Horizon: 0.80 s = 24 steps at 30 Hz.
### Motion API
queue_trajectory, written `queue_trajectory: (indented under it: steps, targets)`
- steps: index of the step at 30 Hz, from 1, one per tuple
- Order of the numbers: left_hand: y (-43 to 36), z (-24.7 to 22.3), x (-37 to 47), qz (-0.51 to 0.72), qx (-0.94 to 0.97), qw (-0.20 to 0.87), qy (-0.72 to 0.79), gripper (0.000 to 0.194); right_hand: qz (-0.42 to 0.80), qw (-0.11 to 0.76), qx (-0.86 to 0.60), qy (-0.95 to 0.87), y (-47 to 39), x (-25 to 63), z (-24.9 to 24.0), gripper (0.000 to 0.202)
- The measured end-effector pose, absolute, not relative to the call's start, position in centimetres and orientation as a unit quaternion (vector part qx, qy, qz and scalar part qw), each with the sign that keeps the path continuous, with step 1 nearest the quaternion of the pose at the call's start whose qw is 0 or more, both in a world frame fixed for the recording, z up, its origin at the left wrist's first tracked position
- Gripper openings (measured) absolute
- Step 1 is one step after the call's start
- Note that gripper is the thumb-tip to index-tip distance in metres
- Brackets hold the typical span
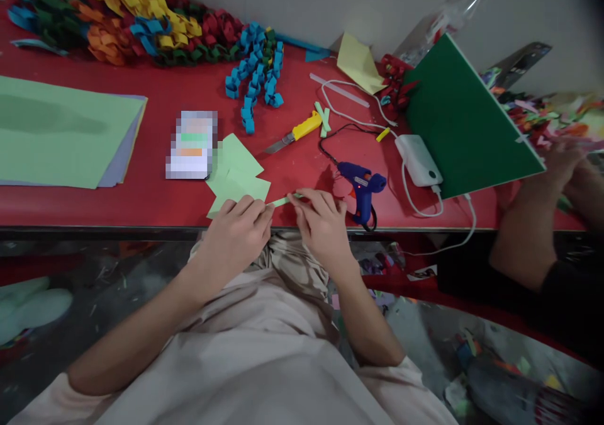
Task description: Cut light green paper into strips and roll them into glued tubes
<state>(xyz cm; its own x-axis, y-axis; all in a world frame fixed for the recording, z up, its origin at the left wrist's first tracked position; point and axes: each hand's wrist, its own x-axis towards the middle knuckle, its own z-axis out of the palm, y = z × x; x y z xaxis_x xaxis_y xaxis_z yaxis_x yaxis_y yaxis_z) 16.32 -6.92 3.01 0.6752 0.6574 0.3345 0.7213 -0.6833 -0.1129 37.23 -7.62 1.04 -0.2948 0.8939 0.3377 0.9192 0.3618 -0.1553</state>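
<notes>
A narrow light-green paper strip (282, 202) spans the gap between my two hands at the table's front edge. My left hand (241, 226) is closed, pinching the strip's left end between thumb and fingers. At the other end, the fingertips of my right hand (323, 223) are closed on the strip; that end is partly hidden. Light-green paper squares (240, 176) lie just beyond my left hand. A blue hot glue gun (361, 182) with a small red light rests to the right of my right hand. Farther back is a yellow utility knife (297, 131), blade pointing left, beside short green strips (323, 119).
A phone (191, 148) and large paper sheets (51, 132) lie left. Paper chains (155, 22) line the back. Right are a white power bank (419, 160) with cables, a standing green board (465, 119), a plastic bottle (448, 19) and another person's arm (528, 230).
</notes>
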Motion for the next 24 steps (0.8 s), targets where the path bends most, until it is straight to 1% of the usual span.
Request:
queue_trajectory:
  steps: [8,12,14,16,18,20,22,24]
  targets:
    - [-7.3,3.0,16.3,-0.146,-0.904,0.120,-0.383,0.030,-0.062,0.250,-0.627,-0.735,-7.8,37.7,-0.8,0.039]
    - [-6.9,3.2,16.9,-0.131,-0.900,0.112,-0.402,0.023,-0.066,0.240,-0.637,-0.729,-7.9,37.6,-1.1,0.039]
    - [-6.0,3.2,17.6,-0.124,-0.891,0.089,-0.428,0.019,-0.067,0.237,-0.638,-0.730,-8.0,37.6,-1.1,0.039]
    - [-4.9,3.2,18.3,-0.135,-0.880,0.038,-0.455,0.016,-0.064,0.240,-0.636,-0.730,-8.0,37.6,-1.1,0.038]
    - [-3.7,3.2,18.9,-0.153,-0.868,-0.031,-0.471,0.017,-0.053,0.259,-0.632,-0.729,-7.9,37.7,-1.1,0.037]
    - [-2.7,3.2,19.2,-0.165,-0.863,-0.083,-0.470,0.012,-0.030,0.293,-0.624,-0.724,-7.6,37.8,-1.0,0.034]
    - [-2.1,3.2,19.3,-0.173,-0.872,-0.091,-0.448,0.008,0.000,0.332,-0.617,-0.714,-7.4,38.1,-0.8,0.029]
    - [-2.0,3.3,19.1,-0.183,-0.889,-0.052,-0.416,0.013,0.021,0.353,-0.610,-0.709,-7.2,38.2,-0.6,0.027]
